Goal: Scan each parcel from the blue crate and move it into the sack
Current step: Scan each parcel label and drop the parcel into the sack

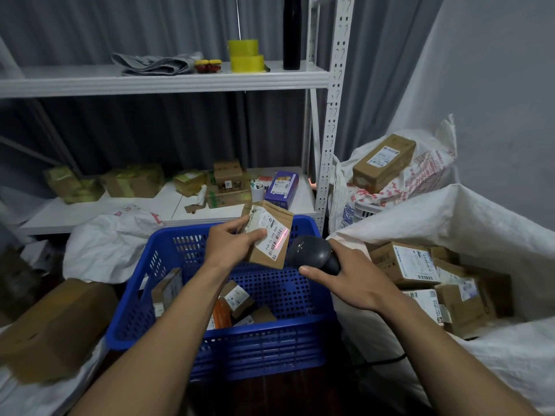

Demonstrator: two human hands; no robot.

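Head view: left hand (231, 246) pinches a flat kraft-paper parcel (275, 232) above the far rim of the perforated blue crate (264, 349), red scan line on its white label — right hand (353, 280) wraps the black scanner (309, 252) just beside it, open woven white sack (480, 211) of cartons (402, 262) at right, white steel shelf (168, 82) behind.

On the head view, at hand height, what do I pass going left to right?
Cardboard box → left hand → parcel → scanner → right hand → sack. The blue crate spans under both hands, so it is left out.
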